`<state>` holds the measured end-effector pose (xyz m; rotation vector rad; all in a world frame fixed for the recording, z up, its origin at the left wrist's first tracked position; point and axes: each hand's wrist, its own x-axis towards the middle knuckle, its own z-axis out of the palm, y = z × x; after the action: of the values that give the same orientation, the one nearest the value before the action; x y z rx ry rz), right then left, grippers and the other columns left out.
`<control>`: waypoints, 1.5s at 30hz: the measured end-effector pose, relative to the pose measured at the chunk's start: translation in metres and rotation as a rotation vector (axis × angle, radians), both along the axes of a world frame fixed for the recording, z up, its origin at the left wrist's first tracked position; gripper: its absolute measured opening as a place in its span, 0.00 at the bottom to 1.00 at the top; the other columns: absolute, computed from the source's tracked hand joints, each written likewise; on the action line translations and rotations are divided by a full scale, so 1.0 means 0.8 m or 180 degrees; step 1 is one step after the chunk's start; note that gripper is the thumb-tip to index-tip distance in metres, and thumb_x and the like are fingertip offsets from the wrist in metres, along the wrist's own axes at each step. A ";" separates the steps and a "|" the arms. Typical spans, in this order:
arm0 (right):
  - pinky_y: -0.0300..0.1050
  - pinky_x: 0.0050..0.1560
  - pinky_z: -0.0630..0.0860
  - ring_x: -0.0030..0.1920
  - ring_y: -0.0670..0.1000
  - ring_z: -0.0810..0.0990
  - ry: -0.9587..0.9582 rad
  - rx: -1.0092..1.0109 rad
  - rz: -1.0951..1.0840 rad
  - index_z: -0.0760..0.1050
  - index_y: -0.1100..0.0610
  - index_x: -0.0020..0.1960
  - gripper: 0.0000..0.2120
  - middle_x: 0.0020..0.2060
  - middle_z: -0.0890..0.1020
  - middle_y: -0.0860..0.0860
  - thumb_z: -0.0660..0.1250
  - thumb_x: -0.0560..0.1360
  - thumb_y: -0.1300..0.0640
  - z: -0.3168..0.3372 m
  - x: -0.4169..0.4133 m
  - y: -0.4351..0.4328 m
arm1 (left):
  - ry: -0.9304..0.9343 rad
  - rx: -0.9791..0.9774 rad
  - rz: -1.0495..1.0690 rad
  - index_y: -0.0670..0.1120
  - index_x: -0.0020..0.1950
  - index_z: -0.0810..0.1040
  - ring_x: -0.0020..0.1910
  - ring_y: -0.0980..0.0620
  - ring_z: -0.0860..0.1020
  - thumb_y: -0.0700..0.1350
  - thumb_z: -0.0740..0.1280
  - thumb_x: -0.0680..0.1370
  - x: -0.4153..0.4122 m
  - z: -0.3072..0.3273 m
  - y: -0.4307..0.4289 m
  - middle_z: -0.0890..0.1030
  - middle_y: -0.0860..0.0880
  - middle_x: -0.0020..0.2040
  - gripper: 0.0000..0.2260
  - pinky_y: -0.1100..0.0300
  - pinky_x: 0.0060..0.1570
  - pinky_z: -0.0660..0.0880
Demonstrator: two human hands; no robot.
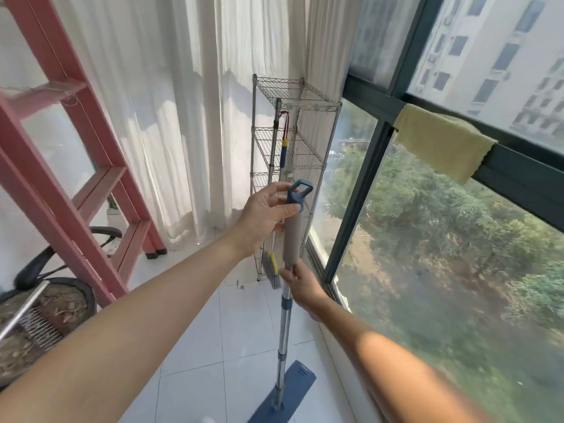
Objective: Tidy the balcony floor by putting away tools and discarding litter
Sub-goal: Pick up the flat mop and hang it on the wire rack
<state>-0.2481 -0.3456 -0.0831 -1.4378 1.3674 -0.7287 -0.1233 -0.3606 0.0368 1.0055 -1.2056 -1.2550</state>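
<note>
A flat mop (283, 328) stands upright on the white tile floor (195, 346), its blue pad (287, 395) flat on the tiles near the window. My left hand (265, 216) grips the top of its grey handle grip, just under the blue hanging loop. My right hand (297, 283) pinches the metal pole just below the grey grip. Behind the mop, a small broom (272, 270) with a yellow band and grey bristles leans at the foot of a wire shelf rack (293, 141).
A red ladder (76, 166) leans at the left. A round planter (45, 325) with dry soil and a metal rake sits lower left. White curtains hang behind. A yellow cloth (442, 141) drapes over the dark window frame at right. A small scrap (241, 285) lies on the tiles.
</note>
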 end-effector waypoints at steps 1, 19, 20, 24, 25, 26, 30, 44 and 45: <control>0.41 0.38 0.68 0.41 0.48 0.70 -0.0092 -0.0055 -0.0030 0.69 0.58 0.52 0.06 0.40 0.71 0.51 0.60 0.79 0.56 0.001 0.003 -0.014 | -0.0004 0.0012 -0.0014 0.50 0.52 0.77 0.48 0.47 0.80 0.34 0.69 0.74 0.004 -0.003 -0.017 0.82 0.48 0.46 0.13 0.45 0.51 0.78; 0.38 0.47 0.71 0.49 0.53 0.75 -0.0399 -0.0172 -0.0453 0.71 0.61 0.58 0.10 0.50 0.77 0.61 0.62 0.78 0.61 0.017 0.094 -0.290 | -0.0045 0.0081 -0.0385 0.51 0.50 0.76 0.50 0.46 0.80 0.34 0.68 0.75 0.099 0.008 -0.312 0.81 0.45 0.49 0.12 0.45 0.51 0.79; 0.38 0.46 0.70 0.49 0.53 0.74 -0.0387 -0.0180 -0.0465 0.70 0.62 0.58 0.10 0.48 0.77 0.60 0.62 0.78 0.61 0.016 0.094 -0.296 | -0.0043 0.0086 -0.0394 0.51 0.51 0.76 0.50 0.46 0.80 0.34 0.68 0.75 0.098 0.007 -0.319 0.81 0.44 0.49 0.12 0.45 0.51 0.79; 0.39 0.46 0.70 0.47 0.52 0.74 -0.0368 -0.0161 -0.0478 0.71 0.60 0.55 0.07 0.46 0.77 0.56 0.63 0.78 0.60 0.010 0.094 -0.343 | -0.0074 0.0107 -0.0396 0.51 0.52 0.75 0.51 0.45 0.80 0.35 0.68 0.75 0.095 0.001 -0.370 0.80 0.41 0.53 0.12 0.48 0.50 0.79; 0.39 0.45 0.70 0.47 0.51 0.74 -0.0374 -0.0157 -0.0465 0.71 0.58 0.54 0.05 0.45 0.77 0.55 0.63 0.78 0.60 0.008 0.093 -0.356 | -0.0082 0.0119 -0.0394 0.51 0.52 0.76 0.52 0.44 0.80 0.35 0.68 0.75 0.093 -0.001 -0.384 0.80 0.40 0.55 0.12 0.47 0.50 0.80; 0.37 0.43 0.71 0.45 0.51 0.74 -0.0391 -0.0159 -0.0446 0.71 0.56 0.52 0.04 0.44 0.76 0.54 0.63 0.78 0.60 0.007 0.091 -0.368 | -0.0091 0.0146 -0.0396 0.51 0.53 0.76 0.54 0.43 0.80 0.35 0.68 0.75 0.092 -0.003 -0.398 0.80 0.39 0.56 0.13 0.46 0.51 0.79; 0.29 0.33 0.67 0.35 0.45 0.68 -0.0454 -0.0344 -0.0404 0.68 0.56 0.46 0.05 0.34 0.68 0.49 0.63 0.78 0.58 0.006 0.084 -0.421 | -0.0090 0.0252 -0.0402 0.50 0.54 0.76 0.55 0.42 0.80 0.35 0.68 0.75 0.083 -0.017 -0.454 0.80 0.38 0.56 0.13 0.42 0.54 0.78; 0.35 0.38 0.65 0.36 0.42 0.64 -0.0638 -0.0546 -0.0521 0.63 0.56 0.43 0.10 0.35 0.64 0.46 0.60 0.80 0.52 -0.013 0.034 -0.629 | -0.0167 0.0409 -0.0176 0.54 0.52 0.77 0.51 0.48 0.81 0.38 0.69 0.76 0.018 -0.025 -0.647 0.83 0.47 0.52 0.11 0.49 0.53 0.77; 0.35 0.35 0.64 0.33 0.42 0.63 -0.0682 -0.0568 -0.0491 0.62 0.56 0.41 0.11 0.34 0.63 0.47 0.59 0.80 0.54 -0.010 0.032 -0.635 | -0.0156 0.0428 -0.0148 0.54 0.52 0.77 0.51 0.48 0.81 0.38 0.68 0.76 0.015 -0.027 -0.655 0.83 0.47 0.52 0.10 0.48 0.54 0.77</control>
<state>-0.2222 -0.8537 -0.0914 -1.3557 1.2808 -1.0964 -0.1110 -0.8848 0.0152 1.1174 -1.2006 -1.3696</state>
